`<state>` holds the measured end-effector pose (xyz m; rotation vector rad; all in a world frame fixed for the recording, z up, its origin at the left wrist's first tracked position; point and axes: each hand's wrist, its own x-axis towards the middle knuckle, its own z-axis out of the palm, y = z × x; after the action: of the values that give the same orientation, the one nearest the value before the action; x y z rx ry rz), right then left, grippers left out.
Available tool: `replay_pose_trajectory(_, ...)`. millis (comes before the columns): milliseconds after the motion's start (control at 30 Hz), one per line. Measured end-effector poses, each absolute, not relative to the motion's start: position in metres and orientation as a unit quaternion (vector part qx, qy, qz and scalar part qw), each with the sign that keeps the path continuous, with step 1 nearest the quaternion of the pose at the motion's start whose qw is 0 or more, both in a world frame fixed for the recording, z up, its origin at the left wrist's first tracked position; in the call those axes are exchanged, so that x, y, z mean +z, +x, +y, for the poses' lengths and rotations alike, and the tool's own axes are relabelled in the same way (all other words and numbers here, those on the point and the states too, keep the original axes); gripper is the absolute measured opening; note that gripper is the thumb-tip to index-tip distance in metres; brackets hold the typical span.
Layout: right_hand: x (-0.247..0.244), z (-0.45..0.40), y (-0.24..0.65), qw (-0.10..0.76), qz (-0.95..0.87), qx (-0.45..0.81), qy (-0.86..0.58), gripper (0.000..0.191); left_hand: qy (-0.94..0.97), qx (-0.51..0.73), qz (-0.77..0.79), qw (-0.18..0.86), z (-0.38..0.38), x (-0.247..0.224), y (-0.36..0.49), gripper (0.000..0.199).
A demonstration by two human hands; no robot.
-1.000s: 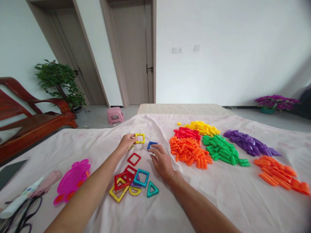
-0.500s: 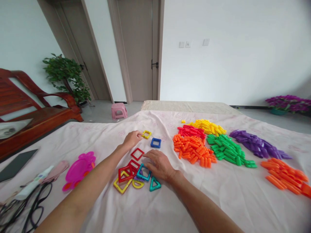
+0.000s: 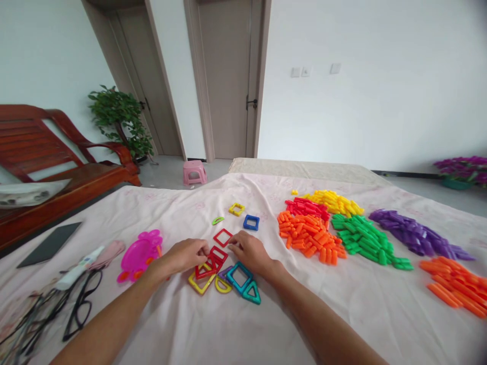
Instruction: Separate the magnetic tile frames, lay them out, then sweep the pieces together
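Observation:
My left hand [image 3: 186, 254] is closed, its fingertips pinching the edge of a red square magnetic tile [image 3: 205, 274] that overlaps a yellow square tile [image 3: 201, 290]. Bent but slightly apart, the fingers of my right hand [image 3: 251, 251] are at the corner of another red square frame [image 3: 217, 234]. Below that hand lie a teal square tile [image 3: 249, 276] and a teal triangle [image 3: 259, 300], touching each other. A yellow half-round tile [image 3: 223, 290] is beside the pile. Farther off are a yellow square [image 3: 236, 213], a blue square [image 3: 251, 227] and a green half-round piece [image 3: 218, 221].
Sorted heaps of orange [image 3: 304, 235], green [image 3: 367, 238] and purple pieces [image 3: 411, 230] cover the right side. At left lie a magenta toy plate [image 3: 137, 256], glasses [image 3: 79, 312], a white tube [image 3: 78, 268] and a dark tablet-like slab [image 3: 51, 244].
My left hand has left the yellow square and come back to the red tiles. A green half-round piece now shows near that square. The teal square and triangle now touch. The view has swung left.

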<state>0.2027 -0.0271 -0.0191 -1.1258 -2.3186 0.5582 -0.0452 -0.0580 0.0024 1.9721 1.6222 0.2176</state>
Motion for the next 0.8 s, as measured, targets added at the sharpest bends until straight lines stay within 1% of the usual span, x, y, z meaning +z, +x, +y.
replay_pose_trajectory(33, -0.019, -0.025, 0.197, 0.251, -0.844, 0.194, -0.433, 0.019, 0.732, 0.082, 0.612, 0.290, -0.058, 0.000, -0.047, 0.017)
replay_pose_trajectory(100, -0.017, -0.021, 0.185, 0.227, -0.832, 0.170, -0.478, 0.022, 0.718, 0.093, 0.617, 0.308, -0.054, -0.003, -0.051, 0.018)
replay_pose_trajectory(233, -0.016, -0.013, 0.166, 0.144, -0.815, 0.133, -0.545, 0.023, 0.690, 0.179, 0.619, 0.330, -0.043, -0.007, -0.060, 0.026)
replay_pose_trajectory(333, -0.016, -0.008, 0.162, 0.115, -0.804, 0.140, -0.566, 0.026, 0.671, 0.226, 0.609, 0.359, -0.037, -0.012, -0.061, 0.032)
replay_pose_trajectory(433, -0.014, -0.004, 0.163, 0.097, -0.797, 0.159, -0.574, 0.027, 0.661, 0.232, 0.610, 0.369, -0.034, -0.020, -0.055, 0.033)
replay_pose_trajectory(667, -0.004, -0.002, 0.152, 0.073, -0.795, 0.158, -0.582, 0.025, 0.647, 0.220, 0.655, 0.322, -0.026, -0.037, -0.050, 0.031)
replay_pose_trajectory(800, 0.000, -0.005, 0.149, 0.059, -0.797, 0.154, -0.580, 0.027, 0.642, 0.223, 0.654, 0.332, -0.022, -0.039, -0.054, 0.030)
